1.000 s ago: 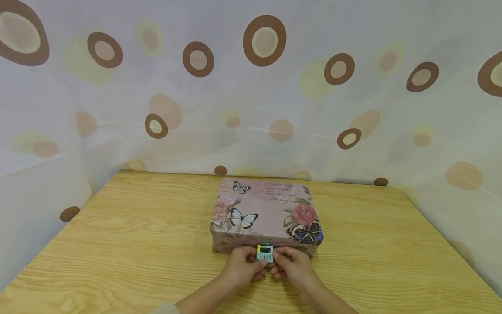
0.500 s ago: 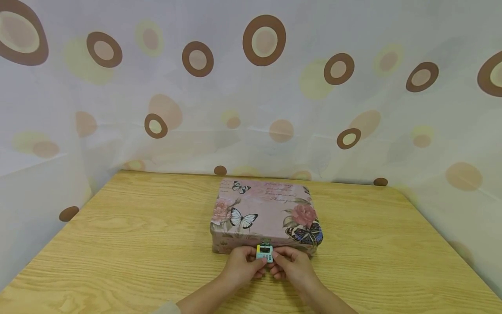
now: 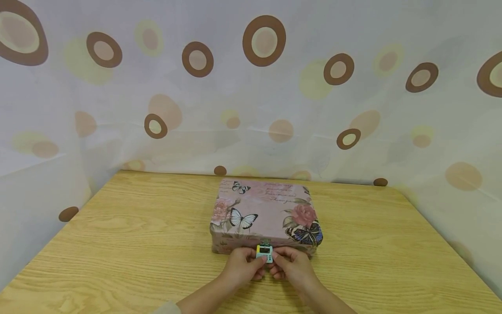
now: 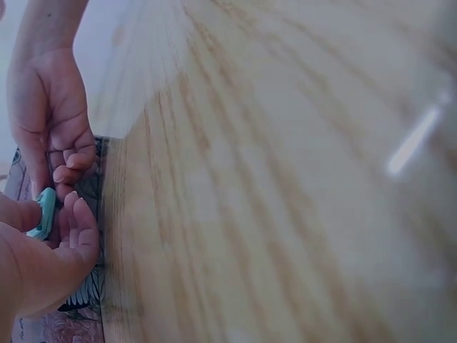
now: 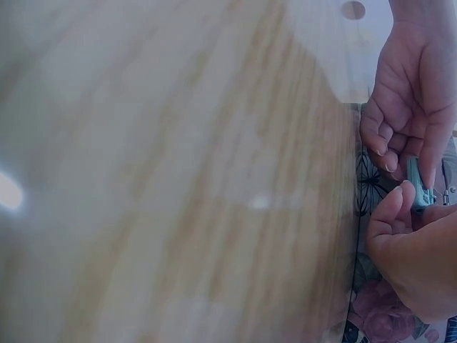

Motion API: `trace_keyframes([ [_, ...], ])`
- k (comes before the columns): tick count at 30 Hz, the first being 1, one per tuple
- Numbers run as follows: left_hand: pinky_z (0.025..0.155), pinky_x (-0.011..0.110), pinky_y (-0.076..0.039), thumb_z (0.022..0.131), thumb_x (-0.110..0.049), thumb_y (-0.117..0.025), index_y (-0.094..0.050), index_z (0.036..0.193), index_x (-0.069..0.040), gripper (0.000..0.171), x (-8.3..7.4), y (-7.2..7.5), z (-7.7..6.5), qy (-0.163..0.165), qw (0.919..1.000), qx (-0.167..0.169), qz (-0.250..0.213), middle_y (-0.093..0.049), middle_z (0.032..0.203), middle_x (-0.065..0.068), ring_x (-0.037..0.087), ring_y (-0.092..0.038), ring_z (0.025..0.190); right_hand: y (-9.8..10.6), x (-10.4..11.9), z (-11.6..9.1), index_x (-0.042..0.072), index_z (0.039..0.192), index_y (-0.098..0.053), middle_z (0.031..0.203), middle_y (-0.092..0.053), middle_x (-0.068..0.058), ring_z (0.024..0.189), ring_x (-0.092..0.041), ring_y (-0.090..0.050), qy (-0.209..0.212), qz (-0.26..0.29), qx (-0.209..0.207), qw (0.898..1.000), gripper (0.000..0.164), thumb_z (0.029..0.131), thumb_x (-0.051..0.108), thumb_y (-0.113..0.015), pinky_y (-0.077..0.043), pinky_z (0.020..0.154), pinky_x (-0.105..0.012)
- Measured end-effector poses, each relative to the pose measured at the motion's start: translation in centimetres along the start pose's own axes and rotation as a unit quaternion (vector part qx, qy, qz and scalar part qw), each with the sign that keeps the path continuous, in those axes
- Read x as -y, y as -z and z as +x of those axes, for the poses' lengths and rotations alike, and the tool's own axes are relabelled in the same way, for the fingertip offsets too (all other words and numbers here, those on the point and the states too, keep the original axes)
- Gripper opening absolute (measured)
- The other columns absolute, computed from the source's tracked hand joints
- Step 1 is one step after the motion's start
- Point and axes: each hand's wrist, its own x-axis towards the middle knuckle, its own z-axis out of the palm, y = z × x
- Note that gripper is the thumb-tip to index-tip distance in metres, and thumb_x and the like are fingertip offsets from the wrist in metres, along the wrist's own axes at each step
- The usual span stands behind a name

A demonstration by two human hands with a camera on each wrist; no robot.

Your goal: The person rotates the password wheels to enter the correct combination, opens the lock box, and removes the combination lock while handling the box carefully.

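A small turquoise and yellow combination padlock (image 3: 268, 257) hangs at the metal clasp (image 3: 265, 242) on the front of a pink tin box (image 3: 266, 222) printed with butterflies and roses. From its left side my left hand (image 3: 240, 265) grips it, thumb across the lower face by the number dials. My right hand (image 3: 296, 268) pinches the opposite edge between thumb and curled fingers. In the left wrist view the padlock (image 4: 47, 214) shows edge-on between both hands. The right wrist view shows the same padlock (image 5: 418, 187), partly covered by the fingers. The box lid is down.
The box stands on a wood-grain table (image 3: 149, 244), toward the back. Behind and at both sides hangs a pale curtain (image 3: 219, 96) with brown and beige circles. Glare spots lie on the tabletop in the wrist views.
My left thumb has shifted slightly upward over the padlock's face, covering more of the dials. Both hands keep their hold, and the box has not moved.
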Motion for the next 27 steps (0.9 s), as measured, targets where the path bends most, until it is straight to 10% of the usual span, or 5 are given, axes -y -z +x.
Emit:
trace_keyframes([
  [27,0.059,0.028,-0.057,0.084,-0.002,-0.058,-0.056,0.098,0.014,0.02,0.4,0.58,-0.06,-0.036,0.9991,0.013,-0.018,-0.063,0.078,0.015,0.01,-0.06,0.062,-0.16,-0.14,0.11,-0.014,0.107,-0.053,0.064,-0.058,0.003,0.058,-0.006,-0.056,-0.01,-0.008,-0.019,1.0,0.027,0.091,0.008,-0.05,-0.051,0.054,-0.019],
])
